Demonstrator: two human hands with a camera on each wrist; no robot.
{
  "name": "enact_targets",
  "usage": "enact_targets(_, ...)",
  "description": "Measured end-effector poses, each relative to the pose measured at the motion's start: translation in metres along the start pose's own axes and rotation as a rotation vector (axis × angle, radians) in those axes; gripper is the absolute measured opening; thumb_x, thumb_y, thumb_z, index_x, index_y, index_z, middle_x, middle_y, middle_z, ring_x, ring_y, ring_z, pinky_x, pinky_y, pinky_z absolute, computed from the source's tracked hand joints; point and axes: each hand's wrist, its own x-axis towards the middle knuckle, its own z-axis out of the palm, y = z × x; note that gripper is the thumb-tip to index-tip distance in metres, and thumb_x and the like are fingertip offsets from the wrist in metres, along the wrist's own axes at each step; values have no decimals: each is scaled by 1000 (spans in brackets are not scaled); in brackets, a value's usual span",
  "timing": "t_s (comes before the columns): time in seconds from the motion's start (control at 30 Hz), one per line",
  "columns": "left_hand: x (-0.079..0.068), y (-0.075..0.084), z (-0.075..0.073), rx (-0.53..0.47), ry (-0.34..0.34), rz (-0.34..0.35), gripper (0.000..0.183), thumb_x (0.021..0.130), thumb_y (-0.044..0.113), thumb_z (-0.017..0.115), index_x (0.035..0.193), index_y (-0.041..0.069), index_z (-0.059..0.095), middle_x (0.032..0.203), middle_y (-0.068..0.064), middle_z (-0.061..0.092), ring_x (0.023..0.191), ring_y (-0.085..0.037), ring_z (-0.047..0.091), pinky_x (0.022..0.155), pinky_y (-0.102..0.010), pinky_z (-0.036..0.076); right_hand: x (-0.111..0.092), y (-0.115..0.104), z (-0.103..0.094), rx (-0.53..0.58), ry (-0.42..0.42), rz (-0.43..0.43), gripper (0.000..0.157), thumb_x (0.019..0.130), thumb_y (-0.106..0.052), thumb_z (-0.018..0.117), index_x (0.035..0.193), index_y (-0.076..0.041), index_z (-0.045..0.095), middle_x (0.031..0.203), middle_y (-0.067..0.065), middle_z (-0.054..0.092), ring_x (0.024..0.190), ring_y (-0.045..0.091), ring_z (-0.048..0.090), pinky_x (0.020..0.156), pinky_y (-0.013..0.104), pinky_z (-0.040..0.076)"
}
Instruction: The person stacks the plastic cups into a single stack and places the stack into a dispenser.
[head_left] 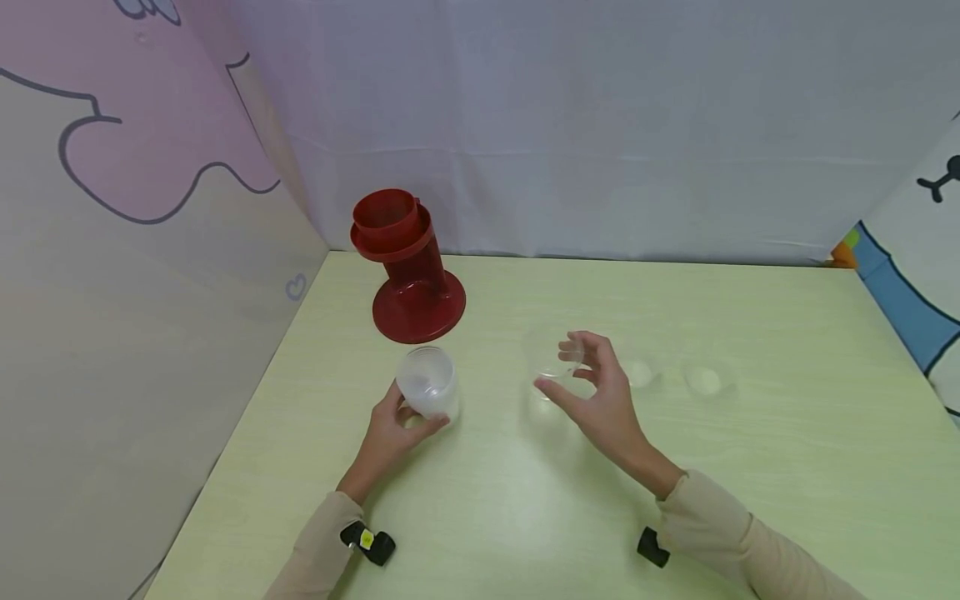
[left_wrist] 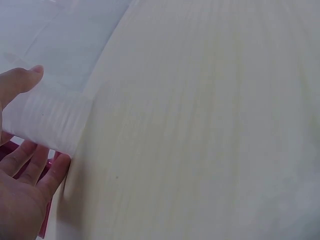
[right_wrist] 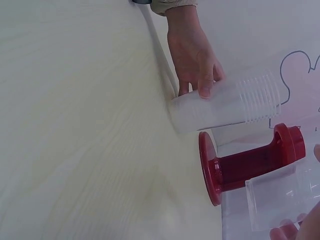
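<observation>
My left hand [head_left: 392,432] grips a stack of clear plastic cups [head_left: 429,385] low on its side, thumb on one side and fingers on the other. In the right wrist view the cup stack [right_wrist: 230,102] stands on the table, its several nested rims showing at the top. To the right, my right hand [head_left: 606,408] holds a single clear plastic cup [head_left: 551,360] between thumb and curved fingers, above the table. That cup [right_wrist: 275,197] overlaps the red stand in the right wrist view. Part of the left hand [left_wrist: 30,185] shows around the stack's ribbed wall [left_wrist: 47,117].
A red plastic stand [head_left: 411,275] with a round base and a cup-shaped top is behind the stack. Right of my right hand, faint clear cups [head_left: 707,381] are on the pale wooden table [head_left: 787,467]. A white cloth [head_left: 600,167] hangs along the back edge.
</observation>
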Motion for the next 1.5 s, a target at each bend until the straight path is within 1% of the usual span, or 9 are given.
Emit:
enact_targets(0.33, 0, 0, -1, 6, -7, 2, 79, 76, 13, 80, 141, 12, 35, 136, -6, 47, 123, -23, 46, 100, -40, 42, -1, -3, 3, 17, -9, -13, 59, 78, 0, 75, 127, 0, 42, 122, 16, 55, 113, 34, 52, 93, 51, 41)
enact_targets(0.57, 0, 1, -1, 8, -6, -1, 79, 76, 13, 81, 141, 12, 36, 135, -4, 48, 122, -22, 47, 100, -38, 43, -1, -4, 6, 4, -10, -26, 59, 77, -1, 76, 126, 0, 43, 121, 15, 56, 112, 32, 53, 89, 32, 45)
enact_targets(0.63, 0, 1, -1, 7, -4, -3, 78, 76, 13, 81, 140, 12, 36, 134, -5, 48, 121, -22, 47, 100, -38, 43, -1, -5, 6, 6, -11, -30, 59, 77, 0, 76, 126, 0, 43, 120, 15, 56, 111, 32, 53, 89, 34, 45)
enact_targets(0.87, 0, 3, -1, 8, -4, -15, 78, 76, 13, 80, 141, 12, 36, 135, -6, 48, 123, -24, 46, 100, -39, 42, -1, -7, 9, 8, -21, -36, 59, 77, 0, 76, 127, 0, 44, 120, 15, 56, 111, 31, 53, 91, 49, 43)
enact_targets(0.93, -1, 4, -1, 9, -4, -17, 79, 76, 12, 80, 141, 12, 36, 135, -6, 48, 123, -24, 46, 100, -39, 42, -1, -8, 10, 9, -22, -41, 59, 77, 0, 76, 127, 0, 44, 120, 15, 56, 111, 33, 53, 91, 49, 44)
enact_targets(1.13, -1, 4, 0, 17, 1, -27, 79, 76, 14, 81, 141, 12, 36, 135, -5, 48, 122, -23, 47, 100, -37, 43, 0, -11, 12, 5, -24, -51, 59, 77, -1, 76, 127, 0, 44, 119, 15, 57, 110, 34, 53, 89, 34, 45)
enact_targets(1.27, 0, 3, 0, 8, 1, -22, 79, 75, 13, 81, 140, 11, 37, 134, -6, 48, 122, -24, 47, 100, -39, 43, 0, -13, 13, 7, -24, -59, 59, 77, 0, 76, 127, 0, 44, 119, 15, 57, 109, 33, 53, 88, 30, 45)
enact_targets(1.4, -1, 4, 0, 12, 2, -20, 79, 76, 13, 81, 140, 11, 36, 135, -6, 48, 123, -24, 46, 100, -40, 42, 3, -15, 14, 19, -20, -61, 59, 77, 0, 76, 126, 0, 45, 118, 16, 57, 109, 34, 54, 88, 37, 45)
enact_targets(1.5, -1, 4, 0, 14, 1, -19, 79, 76, 13, 80, 141, 11, 36, 136, -7, 47, 123, -25, 46, 101, -40, 42, 4, -16, 14, 24, -16, -56, 58, 77, -1, 76, 126, 0, 45, 117, 15, 58, 108, 33, 54, 88, 39, 45)
